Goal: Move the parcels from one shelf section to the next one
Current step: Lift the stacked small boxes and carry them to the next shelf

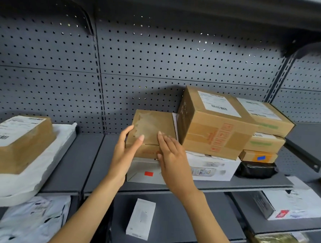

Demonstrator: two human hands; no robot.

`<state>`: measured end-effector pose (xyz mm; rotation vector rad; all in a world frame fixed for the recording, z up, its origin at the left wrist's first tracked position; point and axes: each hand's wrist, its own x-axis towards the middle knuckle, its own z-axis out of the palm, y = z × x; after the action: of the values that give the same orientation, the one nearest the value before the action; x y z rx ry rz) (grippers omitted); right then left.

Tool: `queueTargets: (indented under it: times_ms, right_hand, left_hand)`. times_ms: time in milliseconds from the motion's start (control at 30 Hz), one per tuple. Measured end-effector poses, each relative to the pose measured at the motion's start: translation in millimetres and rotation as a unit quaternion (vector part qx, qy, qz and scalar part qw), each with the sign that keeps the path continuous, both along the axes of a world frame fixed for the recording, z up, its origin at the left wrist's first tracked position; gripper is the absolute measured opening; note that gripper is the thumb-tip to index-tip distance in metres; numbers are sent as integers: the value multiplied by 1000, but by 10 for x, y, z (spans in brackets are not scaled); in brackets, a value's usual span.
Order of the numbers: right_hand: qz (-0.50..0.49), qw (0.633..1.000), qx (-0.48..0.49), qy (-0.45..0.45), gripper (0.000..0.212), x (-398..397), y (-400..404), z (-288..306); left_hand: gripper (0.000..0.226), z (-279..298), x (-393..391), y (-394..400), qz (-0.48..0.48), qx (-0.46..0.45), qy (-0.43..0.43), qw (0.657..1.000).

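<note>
- I see the grey shelf (217, 185) carrying stacked parcels;
- the small brown parcel (151, 128) sits atop a white box (143, 173);
- my left hand (124, 155) and right hand (174, 159) flank its front, fingers spread, touching, not clamped.

Single head view, close, facing forward and slightly down at grey shelf (170, 186)
</note>
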<state>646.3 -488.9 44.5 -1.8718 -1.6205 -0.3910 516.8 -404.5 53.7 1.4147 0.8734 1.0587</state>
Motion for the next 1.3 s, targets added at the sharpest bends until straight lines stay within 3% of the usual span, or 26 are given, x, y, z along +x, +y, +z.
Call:
queueTargets:
  times_ms: [167, 500, 867, 1100, 1300]
  right_hand:
    - [10, 1000, 15, 21, 62, -47, -2, -60]
    - [15, 994, 39, 99, 61, -171, 27, -122]
    - [-7, 986, 32, 164, 64, -368, 62, -82]
    - [-7, 983, 19, 182, 66, -448, 82, -52]
    - [48, 979, 22, 195, 61, -688, 153, 11]
  left_hand:
    - [76, -34, 62, -72, 21, -68, -28, 997]
    - [61, -116, 62, -74, 28, -114, -55, 992]
    - [93, -136, -87, -14, 18, -135, -52, 989]
    - [63, -148, -100, -9, 21, -137, -72, 988]
    - [56, -110, -389, 54, 68, -146, -72, 984]
